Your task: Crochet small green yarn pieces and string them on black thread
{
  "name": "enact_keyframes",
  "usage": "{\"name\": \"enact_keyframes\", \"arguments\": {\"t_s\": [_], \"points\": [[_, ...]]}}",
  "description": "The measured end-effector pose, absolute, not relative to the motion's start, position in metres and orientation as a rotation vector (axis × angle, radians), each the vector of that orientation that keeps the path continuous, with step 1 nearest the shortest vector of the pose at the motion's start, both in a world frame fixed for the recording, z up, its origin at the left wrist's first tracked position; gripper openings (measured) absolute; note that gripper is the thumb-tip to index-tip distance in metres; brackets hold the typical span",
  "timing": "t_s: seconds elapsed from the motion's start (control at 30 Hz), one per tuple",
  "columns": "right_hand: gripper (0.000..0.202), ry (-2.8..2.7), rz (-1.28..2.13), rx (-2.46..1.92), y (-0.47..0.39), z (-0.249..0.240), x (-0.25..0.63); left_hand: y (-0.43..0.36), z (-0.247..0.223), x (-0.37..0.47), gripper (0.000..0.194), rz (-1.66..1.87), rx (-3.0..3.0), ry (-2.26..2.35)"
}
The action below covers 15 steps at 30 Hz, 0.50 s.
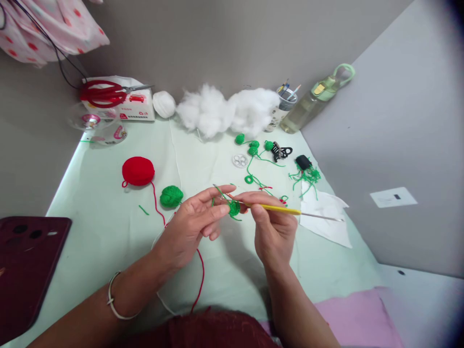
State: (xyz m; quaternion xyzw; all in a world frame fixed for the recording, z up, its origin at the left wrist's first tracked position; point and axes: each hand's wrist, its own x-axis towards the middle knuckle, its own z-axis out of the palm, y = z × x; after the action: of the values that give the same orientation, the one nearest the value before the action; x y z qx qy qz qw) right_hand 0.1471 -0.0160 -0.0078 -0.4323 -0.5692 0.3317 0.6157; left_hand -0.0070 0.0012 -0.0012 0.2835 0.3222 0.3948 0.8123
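Between thumb and fingers, my left hand (197,215) pinches a small green crochet piece (234,208), with green yarn running over its raised index finger. My right hand (273,224) is closed around the yellow handle of a crochet hook (279,208). The hook's working tip meets the green piece, partly hidden by fingers; its other thin metal end points right. Just left of my left hand lies a green yarn ball (171,196). Farther left sits a red yarn ball (138,171), its strand trailing beneath my left hand.
White stuffing (206,111) lies along the back wall, beside a white yarn ball (164,104). Red scissors (103,93) rest on a box. Small green crochet balls (253,148), a black hair claw (281,152), a pen cup (277,116) and a bottle (308,106) stand right. A phone (32,270) is front left.
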Motion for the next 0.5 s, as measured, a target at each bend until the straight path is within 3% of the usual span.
{"name": "enact_keyframes", "arguments": {"t_s": [0.17, 0.33, 0.5], "points": [[0.024, -1.389, 0.703, -1.047, -0.022, -0.008, 0.145, 0.001, -0.001, -0.007, 0.036, 0.904, 0.685, 0.782], [0.038, -1.689, 0.258, -1.103, -0.030, -0.013, 0.142, 0.000, -0.001, -0.005, 0.041, 0.858, 0.538, 0.735], [0.024, -1.384, 0.577, -1.034, -0.023, -0.008, 0.149, 0.004, -0.002, -0.009, 0.032, 0.837, 0.429, 0.687]]}}
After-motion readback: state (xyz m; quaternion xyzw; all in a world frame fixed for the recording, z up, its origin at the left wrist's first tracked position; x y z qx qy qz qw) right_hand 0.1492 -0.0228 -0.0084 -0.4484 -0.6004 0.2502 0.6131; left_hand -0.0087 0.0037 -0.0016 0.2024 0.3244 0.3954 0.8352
